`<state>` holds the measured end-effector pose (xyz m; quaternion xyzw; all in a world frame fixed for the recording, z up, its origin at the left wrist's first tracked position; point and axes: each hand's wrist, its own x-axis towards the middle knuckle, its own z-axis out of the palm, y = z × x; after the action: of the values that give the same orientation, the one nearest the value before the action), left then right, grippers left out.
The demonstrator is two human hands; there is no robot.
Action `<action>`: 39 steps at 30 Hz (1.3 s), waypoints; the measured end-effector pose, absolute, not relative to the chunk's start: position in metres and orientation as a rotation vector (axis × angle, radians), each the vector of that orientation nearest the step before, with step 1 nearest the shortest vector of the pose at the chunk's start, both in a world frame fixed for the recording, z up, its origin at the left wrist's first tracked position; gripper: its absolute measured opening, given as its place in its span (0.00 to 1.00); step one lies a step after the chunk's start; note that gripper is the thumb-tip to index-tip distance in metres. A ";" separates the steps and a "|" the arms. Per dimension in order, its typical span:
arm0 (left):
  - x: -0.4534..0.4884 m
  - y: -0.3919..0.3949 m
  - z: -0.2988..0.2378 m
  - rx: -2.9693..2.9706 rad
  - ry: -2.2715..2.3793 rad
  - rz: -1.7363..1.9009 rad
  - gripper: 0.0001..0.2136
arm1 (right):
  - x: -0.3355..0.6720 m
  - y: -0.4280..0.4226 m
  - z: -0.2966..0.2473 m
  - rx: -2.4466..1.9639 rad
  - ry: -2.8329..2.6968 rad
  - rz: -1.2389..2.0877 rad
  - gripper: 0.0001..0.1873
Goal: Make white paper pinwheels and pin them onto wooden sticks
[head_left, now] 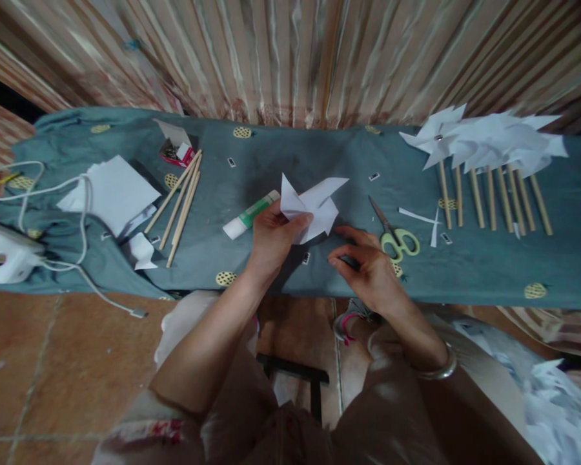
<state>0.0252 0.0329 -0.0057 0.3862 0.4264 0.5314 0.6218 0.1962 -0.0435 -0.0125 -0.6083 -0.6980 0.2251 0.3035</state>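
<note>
My left hand (274, 237) pinches a folded white paper pinwheel (314, 203) just above the teal cloth (290, 161) covering the bench. My right hand (368, 261) rests on the cloth beside it, fingers curled around a small dark object I cannot make out. A glue stick (249, 215) lies just left of my left hand. Green-handled scissors (394, 236) lie right of my right hand.
Several finished white pinwheels on wooden sticks (489, 168) lie at the right. Loose wooden sticks (179, 200), a small red box (177, 150) and white paper sheets (113, 190) sit at the left, with a white device and cable (4, 255). A curtain hangs behind.
</note>
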 end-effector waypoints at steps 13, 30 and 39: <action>0.026 0.032 -0.006 0.865 0.955 1.218 0.07 | 0.213 -0.046 -0.017 -1.675 -1.772 0.663 0.06; 0.028 0.032 -0.009 0.865 0.956 1.207 0.09 | 0.215 -0.050 0.002 -1.759 -1.828 0.473 0.06; 0.031 0.030 -0.007 0.850 0.937 1.184 0.11 | 0.210 -0.052 0.003 -1.685 -2.037 0.359 0.12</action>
<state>0.0306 0.0296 -0.0075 0.3739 0.4120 0.5205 0.6477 0.2099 -0.0518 0.0029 -0.6141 -0.7422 0.1308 0.2346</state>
